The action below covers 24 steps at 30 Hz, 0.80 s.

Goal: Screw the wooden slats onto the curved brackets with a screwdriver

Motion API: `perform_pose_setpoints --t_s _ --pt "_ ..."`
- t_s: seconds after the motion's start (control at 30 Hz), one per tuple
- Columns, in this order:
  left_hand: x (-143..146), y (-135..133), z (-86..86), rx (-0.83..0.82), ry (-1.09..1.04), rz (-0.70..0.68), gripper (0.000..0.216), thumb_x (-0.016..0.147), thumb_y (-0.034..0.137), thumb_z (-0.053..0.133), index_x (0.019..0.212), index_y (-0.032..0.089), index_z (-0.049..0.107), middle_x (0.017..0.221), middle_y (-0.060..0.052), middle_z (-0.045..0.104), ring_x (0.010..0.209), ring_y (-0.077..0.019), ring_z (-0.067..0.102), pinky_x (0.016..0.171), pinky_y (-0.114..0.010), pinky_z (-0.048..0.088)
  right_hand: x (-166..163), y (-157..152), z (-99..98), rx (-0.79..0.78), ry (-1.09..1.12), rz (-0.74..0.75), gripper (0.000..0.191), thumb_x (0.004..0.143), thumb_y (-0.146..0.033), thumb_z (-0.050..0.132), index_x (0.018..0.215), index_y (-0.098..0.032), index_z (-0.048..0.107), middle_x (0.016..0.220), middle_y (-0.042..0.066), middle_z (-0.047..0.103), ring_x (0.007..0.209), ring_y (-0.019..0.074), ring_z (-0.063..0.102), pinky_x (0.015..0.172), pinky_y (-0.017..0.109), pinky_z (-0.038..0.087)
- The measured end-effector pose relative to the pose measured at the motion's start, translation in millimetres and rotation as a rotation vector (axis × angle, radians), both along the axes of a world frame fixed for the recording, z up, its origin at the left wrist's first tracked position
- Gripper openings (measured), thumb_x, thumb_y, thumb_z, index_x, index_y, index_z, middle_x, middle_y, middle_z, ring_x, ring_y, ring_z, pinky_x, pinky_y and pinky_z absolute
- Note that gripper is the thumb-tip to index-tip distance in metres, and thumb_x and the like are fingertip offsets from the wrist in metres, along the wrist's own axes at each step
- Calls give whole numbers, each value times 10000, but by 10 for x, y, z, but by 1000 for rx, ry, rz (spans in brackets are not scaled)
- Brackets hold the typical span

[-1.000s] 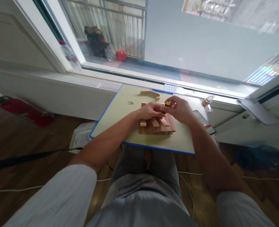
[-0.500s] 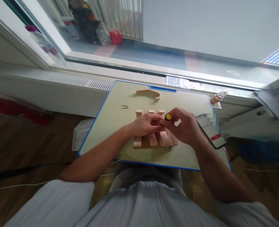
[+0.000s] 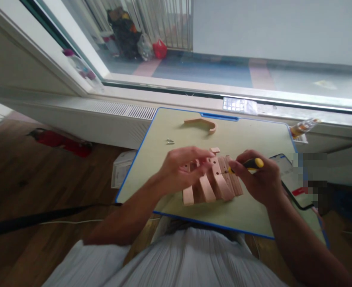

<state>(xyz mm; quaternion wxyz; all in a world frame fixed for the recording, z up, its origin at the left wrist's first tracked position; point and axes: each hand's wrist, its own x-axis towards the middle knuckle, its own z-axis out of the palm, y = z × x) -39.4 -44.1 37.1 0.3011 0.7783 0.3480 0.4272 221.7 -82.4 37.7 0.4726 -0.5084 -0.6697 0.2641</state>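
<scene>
My right hand (image 3: 258,177) grips a screwdriver (image 3: 253,163) with a yellow and black handle. Its thin shaft points left at the wooden rack (image 3: 227,181), close to a dark hole in one strip; whether the tip touches is too small to tell. The rack has a grooved board with several curved wooden strips across it. Over its left part is my left hand (image 3: 183,167), thumb and index finger spread apart, partly covering the strips. A separate hook-shaped wooden strip (image 3: 201,121) lies farther back. Left of it are a few small screws (image 3: 170,141).
All this stands on a pale table (image 3: 146,175) with a blue rim. A phone (image 3: 283,167) lies at the right, beside my right forearm. A clear bottle (image 3: 306,127) stands past the right back corner. Behind are the radiator (image 3: 125,109) and window sill.
My hands have moved apart. The left fingers have opened from a pinch, and the screwdriver has swung from upright to lying sideways. The view has shifted, and the rack appears turned slightly.
</scene>
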Motion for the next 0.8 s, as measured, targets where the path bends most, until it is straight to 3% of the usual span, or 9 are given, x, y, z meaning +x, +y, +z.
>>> perform_pose_setpoints --t_s 0.1,0.17,0.23,0.37,0.47,0.57,0.8 --pt "-324 325 -97 -13 99 470 228 1037 386 640 1126 247 797 1039 -46 816 916 -195 740 845 -311 597 24 31 -80 -168 252 -86 229 913 -421 848 820 -251 728 664 -15 705 573 170 651 545 310 514" --pt "-559 602 -270 -55 340 572 263 995 297 636 1186 204 792 1103 -87 806 1029 -234 730 1002 -349 572 19 6 -167 -223 331 -124 265 931 -443 825 790 -244 721 626 -18 684 539 164 644 510 296 517" --pt "-752 839 -462 -111 503 593 309 948 252 655 1208 186 809 1225 -128 791 1172 -284 698 1135 -399 507 -7 -81 -264 -229 349 -126 275 941 -444 810 783 -244 708 610 -22 672 507 162 636 473 288 512" --pt "-932 1106 -673 -244 571 548 281 889 284 722 1126 215 854 1176 -113 819 980 -258 739 942 -352 566 -106 -382 -444 -156 390 -172 188 991 -422 744 893 -263 723 695 -20 702 498 167 666 451 291 554" --pt "-960 1232 -642 -308 613 492 208 817 291 791 1004 251 872 1023 -71 844 851 -235 742 812 -314 548 -186 -576 -561 -55 381 -210 92 1005 -365 724 1017 -285 767 830 8 754 571 174 720 480 290 593" --pt "-967 1351 -572 -349 668 437 150 707 288 866 856 268 865 886 -52 842 801 -243 736 732 -307 521 -243 -666 -650 44 333 -187 149 991 -328 731 1131 -324 780 956 40 795 713 224 789 563 339 646" --pt "-889 1471 -531 -386 776 442 80 614 226 837 680 269 823 730 -45 801 722 -237 715 680 -307 488 -306 -670 -636 172 54 79 420 857 -172 855 1226 -365 797 1072 66 816 868 247 803 732 389 666"
